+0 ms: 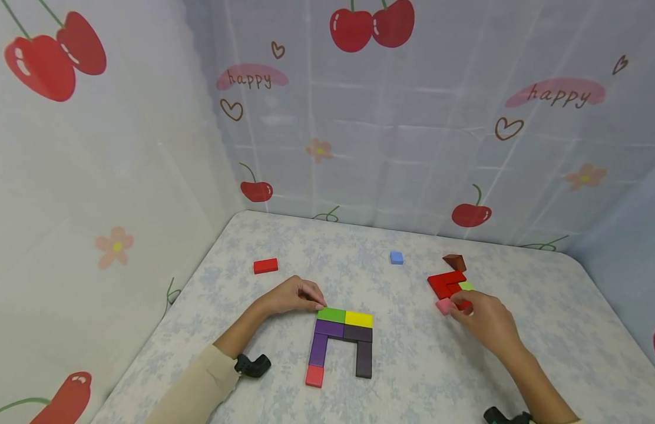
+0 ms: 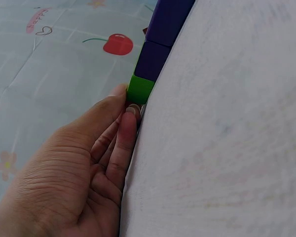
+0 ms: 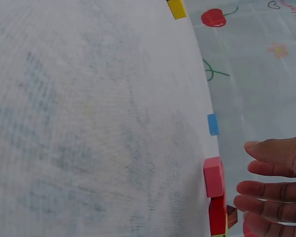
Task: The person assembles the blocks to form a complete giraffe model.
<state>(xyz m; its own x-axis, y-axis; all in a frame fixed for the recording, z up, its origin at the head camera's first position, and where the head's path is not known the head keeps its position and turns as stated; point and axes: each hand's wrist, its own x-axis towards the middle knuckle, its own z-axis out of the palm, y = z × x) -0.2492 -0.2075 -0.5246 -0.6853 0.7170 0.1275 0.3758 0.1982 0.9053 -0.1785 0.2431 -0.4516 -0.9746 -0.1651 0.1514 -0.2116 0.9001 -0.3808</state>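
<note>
Flat coloured blocks form an arch-like figure: a green block (image 1: 331, 315) beside a yellow block (image 1: 359, 319), purple and dark blocks below, and a red-pink block (image 1: 314, 376) under the left leg. My left hand (image 1: 293, 295) touches the green block's outer end with thumb and fingertips; the left wrist view shows this contact at the green block (image 2: 140, 90). My right hand (image 1: 489, 321) hovers by a cluster of red blocks (image 1: 442, 284) and a pink block (image 1: 444, 306). In the right wrist view, its fingers (image 3: 266, 190) are spread beside the pink block (image 3: 213, 177), holding nothing.
A red block (image 1: 265, 266) lies at the back left, and a small blue block (image 1: 396, 258) at the back middle. Behind the red cluster sits a brown triangular block (image 1: 455, 262); a lime-green block (image 1: 466, 285) pokes out beside it. Printed curtains border the table.
</note>
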